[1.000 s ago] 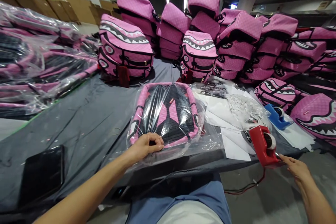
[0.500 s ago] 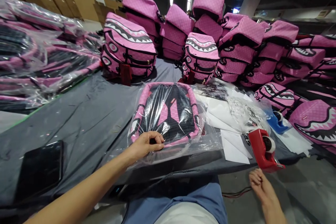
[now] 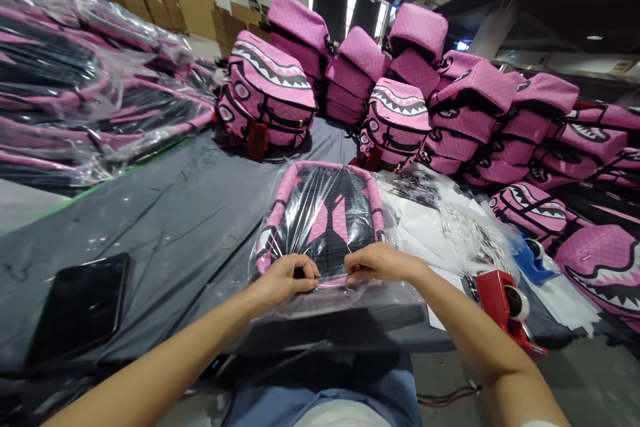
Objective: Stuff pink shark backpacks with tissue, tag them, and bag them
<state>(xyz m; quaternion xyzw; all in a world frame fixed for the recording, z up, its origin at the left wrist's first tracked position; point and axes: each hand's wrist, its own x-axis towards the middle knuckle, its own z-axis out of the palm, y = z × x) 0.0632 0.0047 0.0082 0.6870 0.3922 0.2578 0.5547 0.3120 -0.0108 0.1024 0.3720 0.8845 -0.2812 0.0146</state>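
A pink and black backpack (image 3: 327,217) lies flat on the table inside a clear plastic bag (image 3: 320,303), its straps facing up. At the near edge of the backpack, my left hand (image 3: 287,277) is closed in a pinch on the plastic bag. My right hand (image 3: 375,263) is closed at the same edge, a short way to the right. Its fingertips press together at the plastic; whatever may be between them is too small to make out.
A red tape dispenser (image 3: 505,307) sits at the table edge on the right, near a blue tape dispenser (image 3: 537,257). On the left lies a black phone (image 3: 80,303). Stacked pink backpacks (image 3: 400,123) line the back; bagged backpacks (image 3: 115,127) are piled far left.
My right hand has moved from beside the red tape dispenser, leftward to the bag's near edge. My left hand stays pinched on the bag. The camera view has shifted slightly.
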